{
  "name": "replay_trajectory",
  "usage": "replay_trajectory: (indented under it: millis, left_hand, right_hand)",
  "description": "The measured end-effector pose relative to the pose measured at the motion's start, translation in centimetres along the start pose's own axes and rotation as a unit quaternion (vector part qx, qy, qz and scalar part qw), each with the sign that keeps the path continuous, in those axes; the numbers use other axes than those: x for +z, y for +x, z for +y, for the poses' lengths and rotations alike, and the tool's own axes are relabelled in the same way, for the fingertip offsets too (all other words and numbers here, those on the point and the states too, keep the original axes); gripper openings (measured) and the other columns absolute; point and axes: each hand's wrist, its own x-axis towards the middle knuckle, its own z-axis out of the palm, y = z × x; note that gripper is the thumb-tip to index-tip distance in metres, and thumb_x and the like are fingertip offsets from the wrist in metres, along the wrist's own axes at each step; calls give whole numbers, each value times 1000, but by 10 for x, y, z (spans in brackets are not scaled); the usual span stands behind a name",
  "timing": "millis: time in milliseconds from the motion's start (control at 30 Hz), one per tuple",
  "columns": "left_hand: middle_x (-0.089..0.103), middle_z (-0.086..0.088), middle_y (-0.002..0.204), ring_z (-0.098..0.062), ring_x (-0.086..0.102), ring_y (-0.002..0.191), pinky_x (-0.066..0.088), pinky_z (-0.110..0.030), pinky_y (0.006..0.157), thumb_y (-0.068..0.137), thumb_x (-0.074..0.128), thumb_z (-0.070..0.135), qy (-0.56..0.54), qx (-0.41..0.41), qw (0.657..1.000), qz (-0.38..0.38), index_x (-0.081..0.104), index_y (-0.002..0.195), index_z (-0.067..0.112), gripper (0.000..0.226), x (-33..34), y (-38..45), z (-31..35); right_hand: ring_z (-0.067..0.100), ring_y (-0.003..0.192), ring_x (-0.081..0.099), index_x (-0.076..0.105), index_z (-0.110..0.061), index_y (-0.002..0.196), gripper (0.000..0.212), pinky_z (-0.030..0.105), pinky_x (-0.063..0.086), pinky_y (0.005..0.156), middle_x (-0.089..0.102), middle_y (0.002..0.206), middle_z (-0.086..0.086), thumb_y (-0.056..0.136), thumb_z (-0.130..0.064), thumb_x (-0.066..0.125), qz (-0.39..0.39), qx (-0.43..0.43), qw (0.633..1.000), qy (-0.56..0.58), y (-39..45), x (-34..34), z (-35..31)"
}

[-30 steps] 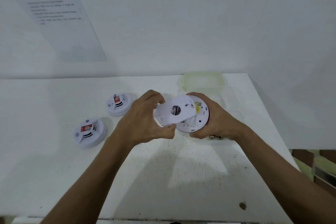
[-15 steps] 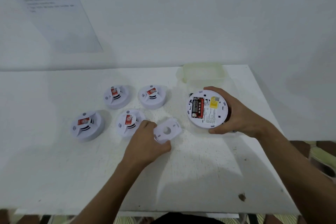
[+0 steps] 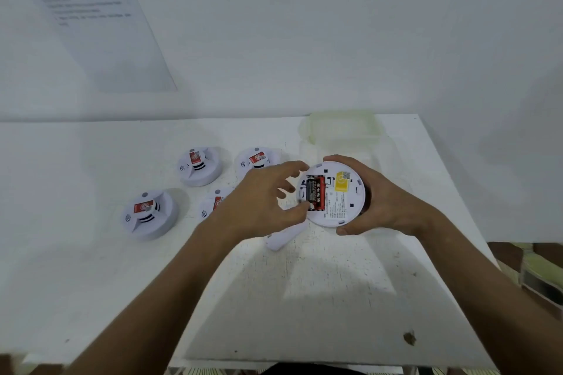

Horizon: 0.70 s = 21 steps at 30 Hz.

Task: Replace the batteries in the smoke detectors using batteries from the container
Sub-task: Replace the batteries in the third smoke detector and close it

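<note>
- Nearest, both forearms reach forward over the white table (image 3: 320, 298).
- Under the left wrist lies the detached white mounting plate (image 3: 281, 237).
- Left hand (image 3: 262, 204): fingers spread, thumb tip touching the batteries (image 3: 315, 194) at the compartment's near end.
- Right hand (image 3: 384, 201) grips the opened smoke detector (image 3: 333, 195), back up, fingers curled around its rim.
- Beyond and left of the left hand sit four closed smoke detectors (image 3: 149, 213).
- Past the right hand stands the translucent container (image 3: 344, 126).

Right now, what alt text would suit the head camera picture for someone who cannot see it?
A right hand grips an upturned smoke detector while the left hand's thumb touches its exposed batteries. Its removed cover and four other detectors lie on a white table.
</note>
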Motion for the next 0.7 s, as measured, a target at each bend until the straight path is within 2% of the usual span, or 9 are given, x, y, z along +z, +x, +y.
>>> replay_trajectory:
  millis: [67, 133, 267, 467, 700]
  left_hand:
    - [62, 7, 126, -7, 64, 97, 58, -26, 84, 77, 75, 30, 9, -1, 999, -38, 49, 136, 29, 65, -4, 7, 4]
    - [62, 8, 125, -9, 64, 97, 59, -26, 82, 75, 77, 28, 10, 2, 998, -55, 48, 137, 30, 68, -6, 12, 7]
    - [63, 8, 123, -7, 63, 94, 58, -24, 80, 73, 79, 28, 29, 10, 998, -62, 50, 134, 27, 68, -9, 17, 11]
    - [66, 9, 112, -7, 66, 90, 60, -33, 79, 68, 81, 28, 47, 5, 995, -91, 58, 121, 26, 58, -9, 20, 16]
    - [67, 3, 112, -13, 64, 91, 58, -34, 80, 72, 79, 32, 128, 22, 985, -114, 57, 124, 21, 57, -5, 21, 23]
  right_hand:
    - [14, 123, 54, 41, -30, 142, 101, 32, 56, 91, 55, 132, -10, 58, -1, 88, -2, -5, 1000, -7, 3, 1, -3]
    - [14, 123, 54, 42, -30, 141, 99, 31, 56, 92, 56, 131, -10, 58, -3, 88, 3, -9, 1000, -16, 4, 1, -4]
    - [13, 122, 55, 45, -30, 139, 96, 27, 54, 94, 58, 128, -12, 56, -5, 89, 20, -15, 999, -29, 4, 0, -6]
    - [13, 120, 56, 46, -30, 139, 98, 26, 53, 93, 59, 128, -9, 55, -5, 90, 26, -10, 999, -35, 3, -2, -5]
    - [14, 118, 58, 46, -26, 138, 96, 24, 54, 90, 60, 125, -7, 56, 0, 89, 16, -10, 1000, -20, 0, 0, -2]
